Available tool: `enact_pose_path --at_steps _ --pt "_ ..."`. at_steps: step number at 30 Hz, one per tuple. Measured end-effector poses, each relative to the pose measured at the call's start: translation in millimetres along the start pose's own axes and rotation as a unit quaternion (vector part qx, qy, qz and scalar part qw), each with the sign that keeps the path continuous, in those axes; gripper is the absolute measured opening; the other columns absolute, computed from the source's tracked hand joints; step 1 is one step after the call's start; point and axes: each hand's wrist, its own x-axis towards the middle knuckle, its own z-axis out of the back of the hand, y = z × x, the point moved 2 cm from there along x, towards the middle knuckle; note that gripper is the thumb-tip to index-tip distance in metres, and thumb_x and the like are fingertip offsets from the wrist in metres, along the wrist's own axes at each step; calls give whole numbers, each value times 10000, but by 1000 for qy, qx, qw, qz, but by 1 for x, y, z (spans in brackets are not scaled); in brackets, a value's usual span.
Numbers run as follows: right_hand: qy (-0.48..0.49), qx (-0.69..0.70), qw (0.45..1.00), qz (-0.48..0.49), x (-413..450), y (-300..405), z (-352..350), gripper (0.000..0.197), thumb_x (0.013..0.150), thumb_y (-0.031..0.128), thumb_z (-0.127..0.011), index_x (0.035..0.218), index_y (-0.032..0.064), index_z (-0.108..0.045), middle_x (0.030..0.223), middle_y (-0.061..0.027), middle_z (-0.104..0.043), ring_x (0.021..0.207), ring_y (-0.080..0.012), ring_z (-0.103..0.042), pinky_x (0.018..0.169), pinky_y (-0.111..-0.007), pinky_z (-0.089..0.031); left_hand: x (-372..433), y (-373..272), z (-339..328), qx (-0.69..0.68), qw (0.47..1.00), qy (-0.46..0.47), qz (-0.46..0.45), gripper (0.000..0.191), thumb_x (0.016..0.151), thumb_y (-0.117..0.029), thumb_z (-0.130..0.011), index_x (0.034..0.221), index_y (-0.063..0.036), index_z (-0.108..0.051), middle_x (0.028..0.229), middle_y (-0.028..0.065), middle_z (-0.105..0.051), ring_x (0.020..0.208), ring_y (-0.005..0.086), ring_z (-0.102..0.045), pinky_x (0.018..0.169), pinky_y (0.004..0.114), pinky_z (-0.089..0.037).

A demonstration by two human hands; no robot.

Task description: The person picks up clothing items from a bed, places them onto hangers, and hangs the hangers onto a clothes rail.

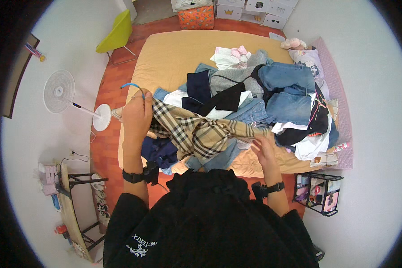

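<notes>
My left hand point(139, 112) is closed at the left end of a beige plaid shirt point(204, 134), with the blue hook of a hanger point(132, 85) rising beside its fingers. The shirt hangs stretched over the near side of the bed. At its right end, my right hand point(264, 147) touches a sleeve with fingers spread; whether it grips the cloth I cannot tell. Behind the shirt lies a heap of clothes: blue jeans point(288, 104), a grey garment point(231, 78), dark and white pieces. A navy garment point(159, 150) lies below my left hand.
The bed point(174, 50) has a yellow sheet. A white standing fan point(101, 117) and a green chair point(117, 33) are at the left, a desk point(72, 211) at the lower left. A black wire rack point(318, 194) stands at the right, near the wall.
</notes>
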Motion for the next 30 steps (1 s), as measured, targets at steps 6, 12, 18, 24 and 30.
enact_pose_path --at_steps 6,12,18,24,30 --pt "101 -340 824 442 -63 66 -87 770 734 153 -719 1416 63 -373 1424 -194 -403 1284 -323 -420 1032 -366 -384 2 -31 -20 32 993 35 -112 173 927 -191 -549 912 -20 -573 779 199 -627 692 369 -609 600 438 -461" --pt "326 -523 713 334 -54 51 -103 673 731 97 -686 1359 84 -445 1236 -238 -513 1189 -400 -472 970 -397 -435 4 -7 -2 51 997 11 -59 174 943 -192 -531 928 -26 -582 780 175 -630 689 363 -613 589 425 -472" --pt "228 -421 710 516 -74 72 -110 613 709 0 -635 1301 96 -505 1206 -160 -539 1157 -359 -498 940 -394 -452 -8 -18 7 4 998 7 -69 204 944 -185 -534 857 -5 -575 779 208 -605 693 398 -589 587 440 -438" --pt "309 -422 692 497 -50 62 -83 415 678 -10 -679 1073 53 -568 989 -131 -582 952 -332 -559 775 -380 -475 -7 -5 14 -31 999 31 11 234 966 -198 -496 871 -3 -585 781 203 -618 707 389 -599 609 440 -447" --pt "224 -423 793 377 -41 41 -45 273 729 5 -630 992 26 -561 948 -145 -586 941 -344 -574 801 -379 -473 -5 22 22 -90 990 -27 101 294 993 -211 -432 852 7 -569 678 126 -554 623 231 -549 601 350 -426"
